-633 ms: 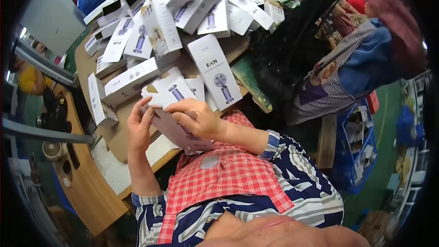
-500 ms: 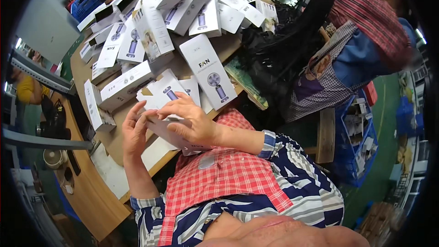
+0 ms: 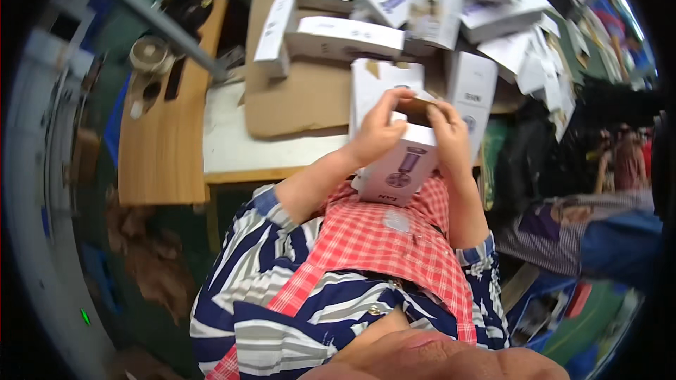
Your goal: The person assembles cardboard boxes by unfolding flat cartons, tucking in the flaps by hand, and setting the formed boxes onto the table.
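Forearms (image 3: 317,177) angled inward; left hand (image 3: 380,130), right hand (image 3: 451,142) flank open white box (image 3: 394,172).

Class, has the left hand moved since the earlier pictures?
Yes: the left hand has moved rightward, farther from the near left corner of the brown cardboard.

Open passage over cardboard (image 3: 303,102) left of hands (image 3: 382,132), piled boxes (image 3: 433,1) blocking beyond, grey post (image 3: 149,14) farther left

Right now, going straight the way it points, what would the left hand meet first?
The left hand would probably meet the white box it touches, then perhaps the right hand; depth is unclear.
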Available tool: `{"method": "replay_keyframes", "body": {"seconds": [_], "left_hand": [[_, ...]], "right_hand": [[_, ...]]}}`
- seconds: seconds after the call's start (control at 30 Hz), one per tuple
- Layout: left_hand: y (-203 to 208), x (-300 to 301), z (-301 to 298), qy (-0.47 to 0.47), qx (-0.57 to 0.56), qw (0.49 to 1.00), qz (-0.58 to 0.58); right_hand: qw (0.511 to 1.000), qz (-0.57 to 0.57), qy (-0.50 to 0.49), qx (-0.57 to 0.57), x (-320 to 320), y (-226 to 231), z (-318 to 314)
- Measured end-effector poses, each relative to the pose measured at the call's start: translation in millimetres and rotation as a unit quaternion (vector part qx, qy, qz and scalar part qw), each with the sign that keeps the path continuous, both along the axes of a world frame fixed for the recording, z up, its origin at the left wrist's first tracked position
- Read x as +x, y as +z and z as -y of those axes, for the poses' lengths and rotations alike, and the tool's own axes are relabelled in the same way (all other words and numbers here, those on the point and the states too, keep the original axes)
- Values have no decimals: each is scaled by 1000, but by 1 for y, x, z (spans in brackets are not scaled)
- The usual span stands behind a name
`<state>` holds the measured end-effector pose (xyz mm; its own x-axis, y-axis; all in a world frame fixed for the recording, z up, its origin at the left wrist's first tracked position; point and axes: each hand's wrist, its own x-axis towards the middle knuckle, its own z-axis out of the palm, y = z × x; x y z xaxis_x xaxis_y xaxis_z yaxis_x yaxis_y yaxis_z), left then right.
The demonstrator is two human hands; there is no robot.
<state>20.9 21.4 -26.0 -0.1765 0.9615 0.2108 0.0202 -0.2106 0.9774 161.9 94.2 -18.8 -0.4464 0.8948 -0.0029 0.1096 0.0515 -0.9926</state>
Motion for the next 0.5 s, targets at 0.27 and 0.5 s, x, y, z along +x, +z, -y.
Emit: {"method": "replay_keyframes", "body": {"seconds": [0.27,0.5], "left_hand": [[-6,-14,1,-73,-85,979,168],[-20,-28,5,-144,-232,891,362]], "right_hand": [[940,-154,91,-292,5,-9,10],[965,-87,139,-205,6,0,9]]}}
